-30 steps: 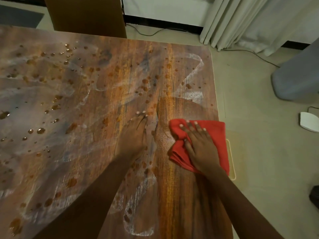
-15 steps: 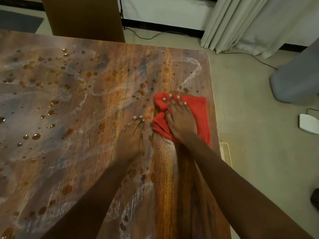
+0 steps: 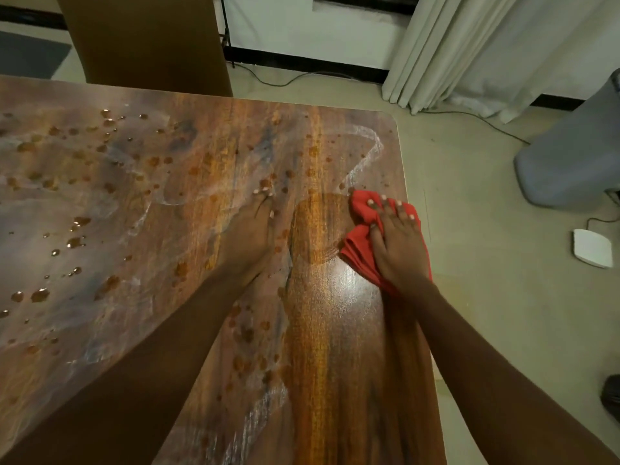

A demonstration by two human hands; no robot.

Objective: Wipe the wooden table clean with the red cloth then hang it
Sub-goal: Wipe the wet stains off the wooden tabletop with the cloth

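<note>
The wooden table (image 3: 141, 209) fills the left and middle of the view, spotted with water drops and white smears. A clean, shiny strip runs down its right part. The red cloth (image 3: 360, 245) lies bunched near the table's right edge. My right hand (image 3: 397, 245) presses flat on top of the red cloth with fingers spread. My left hand (image 3: 250, 236) rests flat on the wet wood to the left of the cloth, fingers straight, holding nothing.
A brown chair back (image 3: 144, 41) stands behind the table's far edge. White curtains (image 3: 486, 52) hang at the back right. On the floor to the right are a grey cover (image 3: 570, 156), a white box (image 3: 592, 248) and cables.
My right hand has slid the red cloth from the middle of the table toward the right edge, leaving a wiped arc. My left hand has stayed in place.
</note>
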